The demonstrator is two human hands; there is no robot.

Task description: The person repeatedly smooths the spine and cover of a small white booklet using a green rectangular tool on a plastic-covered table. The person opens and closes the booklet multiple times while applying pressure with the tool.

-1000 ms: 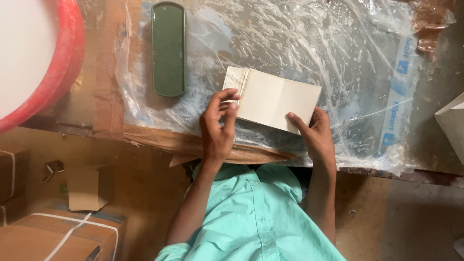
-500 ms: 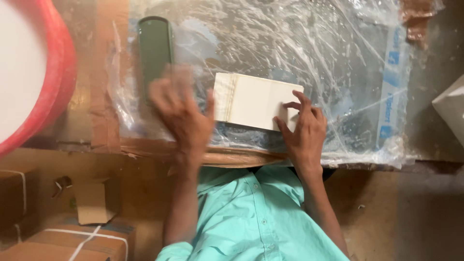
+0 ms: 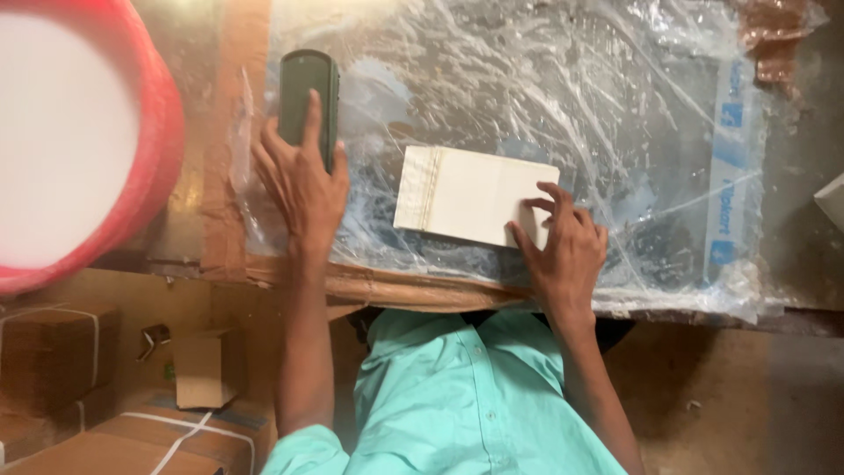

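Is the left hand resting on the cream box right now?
No, the left hand lies on the dark green oblong tool, while the right hand touches the cream box.

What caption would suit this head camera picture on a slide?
Left hand on a dark green bar, right hand pressing a cream packet on a plastic-covered table.

A single head-worn camera looks almost straight down from above the person, close over the near edge of a plastic-covered table. The table fills the upper frame; the person's teal shirt and the floor fall below. Both hands, left hand and right hand, sit mid-frame. No second view overlaps it.
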